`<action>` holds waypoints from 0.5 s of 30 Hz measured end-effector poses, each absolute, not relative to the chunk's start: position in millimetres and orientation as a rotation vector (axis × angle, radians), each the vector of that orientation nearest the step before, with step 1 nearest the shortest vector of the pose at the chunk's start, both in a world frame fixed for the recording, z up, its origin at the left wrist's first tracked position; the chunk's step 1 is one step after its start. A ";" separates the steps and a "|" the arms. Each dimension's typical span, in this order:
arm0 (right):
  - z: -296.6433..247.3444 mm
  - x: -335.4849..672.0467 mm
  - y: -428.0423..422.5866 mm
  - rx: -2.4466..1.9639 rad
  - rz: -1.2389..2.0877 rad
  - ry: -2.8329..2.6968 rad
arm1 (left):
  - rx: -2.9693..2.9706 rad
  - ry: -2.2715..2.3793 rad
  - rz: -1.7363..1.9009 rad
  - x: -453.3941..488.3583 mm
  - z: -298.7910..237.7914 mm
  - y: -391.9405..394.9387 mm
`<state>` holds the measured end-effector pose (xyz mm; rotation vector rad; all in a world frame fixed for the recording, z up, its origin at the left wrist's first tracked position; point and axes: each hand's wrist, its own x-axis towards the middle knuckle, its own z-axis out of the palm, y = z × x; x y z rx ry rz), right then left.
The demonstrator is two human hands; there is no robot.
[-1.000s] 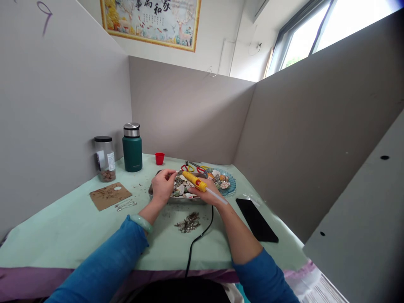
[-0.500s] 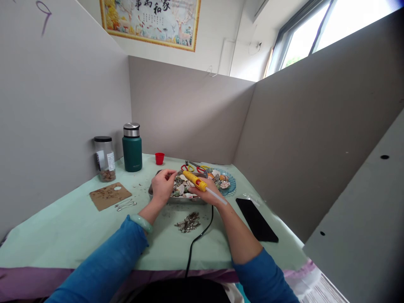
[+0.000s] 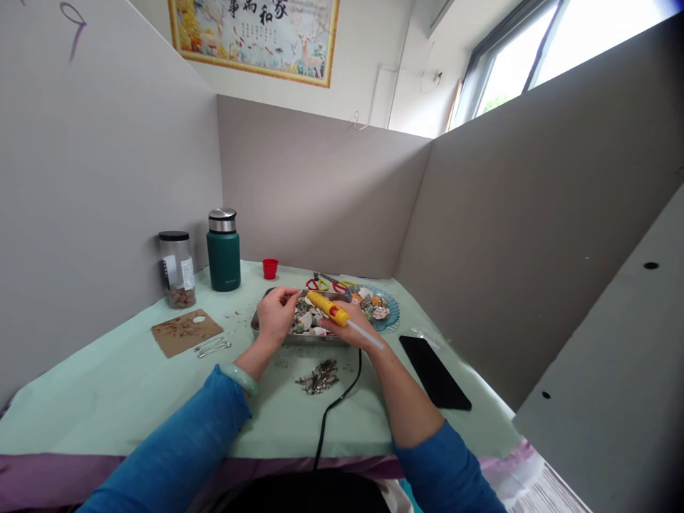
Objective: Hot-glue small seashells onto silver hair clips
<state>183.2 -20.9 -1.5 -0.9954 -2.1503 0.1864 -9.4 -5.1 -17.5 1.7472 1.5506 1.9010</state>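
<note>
A surface under a mint-green cover fills the booth, walled by grey partitions. Two arms in blue sleeves reach over it, a pale green bangle on the left wrist. A dark green thermos and a clear jar with a black lid stand at the far left, well apart from a black phone that lies flat on the right. In the middle sits a metal tray of shells and small pieces, with a blue glass plate just beside it. A brown card lies to the left.

The left hand hovers over the tray, its grip closed to a pinch; what it pinches is too small to tell. The right hand is closed around a yellow hot glue gun, nozzle pointed toward the left fingertips, above the tray. Its black cord runs toward the body. Near the cord lies a small heap of metal bits. A red cup stands behind the tray.
</note>
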 end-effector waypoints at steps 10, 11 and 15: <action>-6.9 191.4 -5.5 -1.250 0.021 -2.144 | 1.704 1.540 1.922 -9.5 -16.9 -5.3; -8.5 191.6 -2.4 -1.307 -0.013 -2.150 | 1.704 1.539 1.922 -9.2 -16.6 -5.7; -14.0 190.1 5.8 -1.456 0.011 -2.166 | 1.702 1.527 1.937 -8.4 -15.1 -6.8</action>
